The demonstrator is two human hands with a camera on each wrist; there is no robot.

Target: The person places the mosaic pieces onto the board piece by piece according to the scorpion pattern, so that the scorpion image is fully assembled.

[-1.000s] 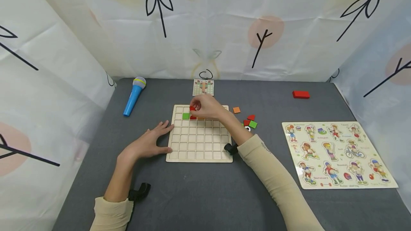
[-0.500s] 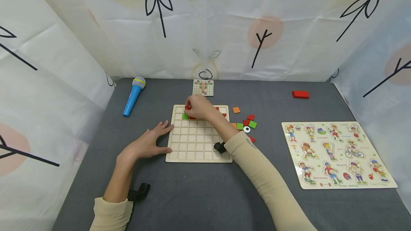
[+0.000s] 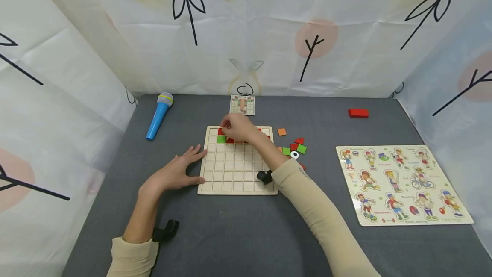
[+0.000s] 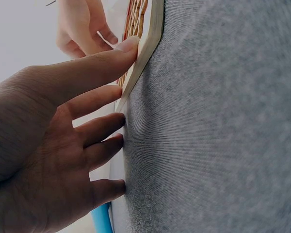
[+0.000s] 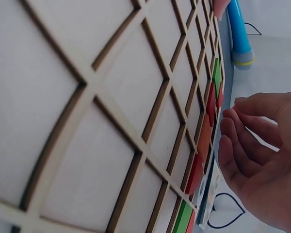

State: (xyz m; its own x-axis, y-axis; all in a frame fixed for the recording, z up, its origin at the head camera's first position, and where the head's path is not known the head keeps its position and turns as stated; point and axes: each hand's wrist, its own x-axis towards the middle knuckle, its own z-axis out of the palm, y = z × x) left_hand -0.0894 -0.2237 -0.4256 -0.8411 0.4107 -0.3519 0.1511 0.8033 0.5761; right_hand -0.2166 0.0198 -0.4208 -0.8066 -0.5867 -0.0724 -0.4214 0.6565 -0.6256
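Note:
A wooden grid board (image 3: 229,166) lies flat on the grey table. My left hand (image 3: 177,171) is at its left edge with fingers spread; in the left wrist view the thumb (image 4: 104,60) touches the board's side. My right hand (image 3: 241,127) hovers over the top rows, hiding part of them. Its thumb and fingertips come together just above the board in the right wrist view, with no tile showing between them. A red tile (image 3: 220,131) sits in the top row, above a green tile (image 3: 221,139). Red and orange tiles (image 5: 203,136) fill neighbouring cells.
Loose coloured tiles (image 3: 301,149) and a white ring piece (image 3: 294,154) lie right of the board. A pattern card (image 3: 242,105) is behind it. A blue toy microphone (image 3: 157,119) lies back left, a red block (image 3: 358,113) back right, and a picture puzzle board (image 3: 403,187) right.
My right hand moved left along the top rows with the red tile, which now lies in the top row above the green one, the fingers off it. My left hand stayed put.

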